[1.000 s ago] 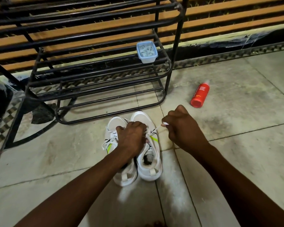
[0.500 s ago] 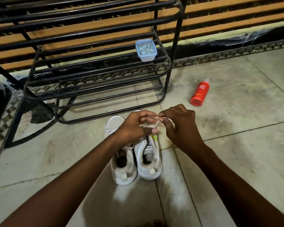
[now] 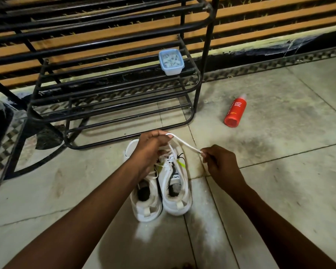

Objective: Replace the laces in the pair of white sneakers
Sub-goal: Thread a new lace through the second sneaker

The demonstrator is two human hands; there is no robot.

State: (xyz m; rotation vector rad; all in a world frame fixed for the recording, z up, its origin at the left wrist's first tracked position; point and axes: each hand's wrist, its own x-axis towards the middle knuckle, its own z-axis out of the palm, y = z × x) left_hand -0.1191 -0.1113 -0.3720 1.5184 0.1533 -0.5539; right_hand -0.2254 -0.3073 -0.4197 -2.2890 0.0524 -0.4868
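— What's hidden?
— The left hand (image 3: 151, 150) covers the left sneaker's (image 3: 144, 208) toe and eyelets, and the lace (image 3: 184, 144) beyond its fingers.
— Cut off?
— The black rack (image 3: 113, 105), by the top edge.
— The blue tub (image 3: 171, 62)?
— Contents too small to tell.

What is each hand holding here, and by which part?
Both hold one white lace: the left hand pinches it above the sneakers, the right hand pinches it further along, near its end.
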